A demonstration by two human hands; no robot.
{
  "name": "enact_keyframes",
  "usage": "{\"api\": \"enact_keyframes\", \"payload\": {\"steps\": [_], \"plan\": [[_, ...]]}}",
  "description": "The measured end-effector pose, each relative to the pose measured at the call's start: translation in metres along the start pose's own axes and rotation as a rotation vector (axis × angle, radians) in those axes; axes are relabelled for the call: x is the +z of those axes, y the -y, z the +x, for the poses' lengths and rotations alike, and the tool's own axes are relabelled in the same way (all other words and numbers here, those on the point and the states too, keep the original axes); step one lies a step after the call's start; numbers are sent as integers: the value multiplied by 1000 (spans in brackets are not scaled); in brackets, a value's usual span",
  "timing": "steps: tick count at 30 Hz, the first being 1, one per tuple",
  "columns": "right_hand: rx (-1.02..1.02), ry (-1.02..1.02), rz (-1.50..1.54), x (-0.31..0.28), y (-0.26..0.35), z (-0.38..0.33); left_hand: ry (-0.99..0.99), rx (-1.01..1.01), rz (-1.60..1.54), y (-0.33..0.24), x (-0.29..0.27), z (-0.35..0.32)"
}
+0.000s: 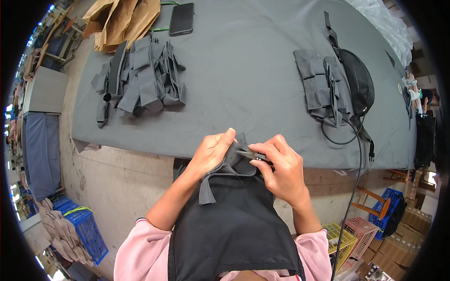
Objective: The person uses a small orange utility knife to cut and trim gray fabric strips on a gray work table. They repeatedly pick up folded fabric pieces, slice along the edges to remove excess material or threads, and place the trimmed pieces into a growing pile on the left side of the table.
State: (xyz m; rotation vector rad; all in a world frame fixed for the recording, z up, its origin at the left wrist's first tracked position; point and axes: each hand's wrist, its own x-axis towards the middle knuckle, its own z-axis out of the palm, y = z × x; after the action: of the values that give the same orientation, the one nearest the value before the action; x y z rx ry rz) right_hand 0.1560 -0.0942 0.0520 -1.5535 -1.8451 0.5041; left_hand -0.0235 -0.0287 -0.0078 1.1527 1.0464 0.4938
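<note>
At the near edge of the table, my left hand (212, 152) is closed around a dark grey sewn fabric piece (206, 191), whose strap end hangs down over my black apron (229, 220). My right hand (285, 168) grips small thread snips (257, 156) between thumb and fingers. Their blades point left and lie against the fabric's upper end; whether they touch a thread is too small to tell. A heap of similar grey fabric pieces (145, 79) lies at the left of the table. Another, neater stack of grey pieces (318, 86) is at the right.
Grey cloth covers the table (234, 61); loose threads lie on it ahead of my hands. A phone (182, 19) and brown paper (123, 23) sit far left. A black waist bag (358, 82) with a cable (358, 178) rests right. Blue crates (89, 232) stand on the floor.
</note>
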Motion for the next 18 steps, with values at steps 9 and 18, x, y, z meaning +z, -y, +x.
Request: {"api": "enact_keyframes", "payload": {"steps": [9, 18], "plan": [[-129, 197, -151, -8, -1, 9, 60, -35, 15, -5, 0, -3], [-71, 159, -24, -2, -8, 6, 108, -64, 33, -1, -5, 0]]}}
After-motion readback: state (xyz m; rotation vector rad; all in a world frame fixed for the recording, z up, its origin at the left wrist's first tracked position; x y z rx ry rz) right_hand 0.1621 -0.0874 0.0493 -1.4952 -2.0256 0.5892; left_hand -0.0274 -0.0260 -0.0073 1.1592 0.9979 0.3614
